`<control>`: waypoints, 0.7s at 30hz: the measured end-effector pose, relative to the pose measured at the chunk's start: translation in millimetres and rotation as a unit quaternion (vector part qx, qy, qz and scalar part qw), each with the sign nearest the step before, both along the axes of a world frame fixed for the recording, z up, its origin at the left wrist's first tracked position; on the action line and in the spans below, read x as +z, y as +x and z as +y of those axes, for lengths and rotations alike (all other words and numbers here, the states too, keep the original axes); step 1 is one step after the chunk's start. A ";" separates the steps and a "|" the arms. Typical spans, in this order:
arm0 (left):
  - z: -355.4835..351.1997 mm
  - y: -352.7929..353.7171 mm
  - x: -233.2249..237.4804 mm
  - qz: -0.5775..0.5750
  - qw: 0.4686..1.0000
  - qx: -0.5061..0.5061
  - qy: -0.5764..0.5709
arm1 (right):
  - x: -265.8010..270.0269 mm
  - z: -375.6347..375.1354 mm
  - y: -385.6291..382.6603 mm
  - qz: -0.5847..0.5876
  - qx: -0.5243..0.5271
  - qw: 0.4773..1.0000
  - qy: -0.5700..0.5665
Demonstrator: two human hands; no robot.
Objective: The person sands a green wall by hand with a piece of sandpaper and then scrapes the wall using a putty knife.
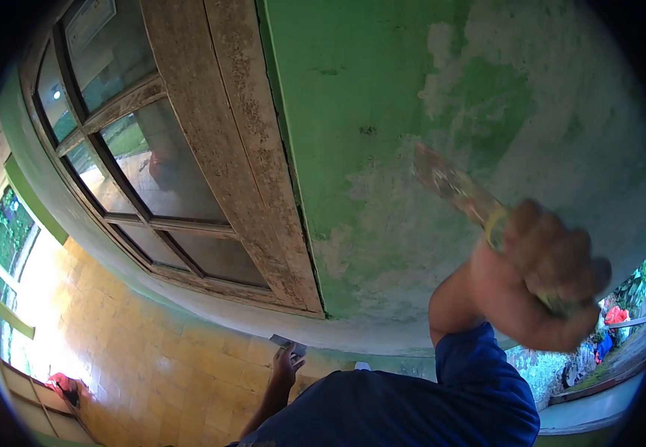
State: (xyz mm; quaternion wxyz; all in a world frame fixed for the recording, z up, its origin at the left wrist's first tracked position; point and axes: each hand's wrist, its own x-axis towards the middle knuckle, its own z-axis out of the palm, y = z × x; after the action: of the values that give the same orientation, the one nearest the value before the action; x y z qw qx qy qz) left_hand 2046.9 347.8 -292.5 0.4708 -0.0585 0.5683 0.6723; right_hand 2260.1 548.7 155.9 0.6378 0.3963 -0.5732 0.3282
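Observation:
My right hand (539, 276) is raised in front of the wall, its fingers wrapped round the handle of a putty knife (457, 186). The blade points up and left, its tip at the wall surface, and motion smears it. Around the tip the green wall (360, 89) is covered in pale whitish patches (390, 186). Low down near the floor, my left hand (285, 365) grips a small flat grey plate (293, 346) with a straight edge; its kind does not show.
Left of the painted wall is a worn wooden window frame (226, 149) with glass panes (166, 156). Yellowish floor tiles (159, 357) run below. A red item (66, 387) lies at the lower left; plants (643, 279) and a red thing (615, 315) show at the far right.

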 end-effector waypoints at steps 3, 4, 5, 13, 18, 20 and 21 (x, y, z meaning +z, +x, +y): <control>-8.4 2.5 -8.4 0.010 1.000 -0.017 0.003 | -0.6 8.2 -12.0 -0.035 -0.024 0.998 -0.037; -7.9 1.1 -11.7 0.026 0.999 -0.031 0.022 | 0.3 6.9 -11.0 -0.025 -0.031 0.998 -0.040; -9.2 2.0 -9.5 0.027 0.999 -0.033 0.020 | -0.1 4.4 -9.2 -0.016 -0.039 0.998 -0.045; 0.7 3.4 -4.9 0.007 0.999 -0.033 0.020 | -0.2 4.5 -4.6 -0.050 -0.050 0.996 -0.048; 4.1 3.9 -1.9 -0.001 1.000 -0.017 0.011 | -2.1 -1.8 6.2 0.003 -0.047 0.999 -0.017; -1.2 5.1 -2.6 -0.005 1.000 -0.024 0.008 | -8.4 13.6 -6.2 0.026 -0.166 0.984 -0.067; -1.7 5.4 -3.9 -0.002 1.000 -0.027 0.007 | -5.0 9.6 -14.3 -0.008 -0.085 0.993 -0.080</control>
State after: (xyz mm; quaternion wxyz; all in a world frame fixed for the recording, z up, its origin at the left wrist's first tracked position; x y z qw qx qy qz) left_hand 2052.3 346.1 -296.4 0.4900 -0.0409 0.5642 0.6632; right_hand 2245.8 558.3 150.9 0.6883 0.2912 -0.5818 0.3208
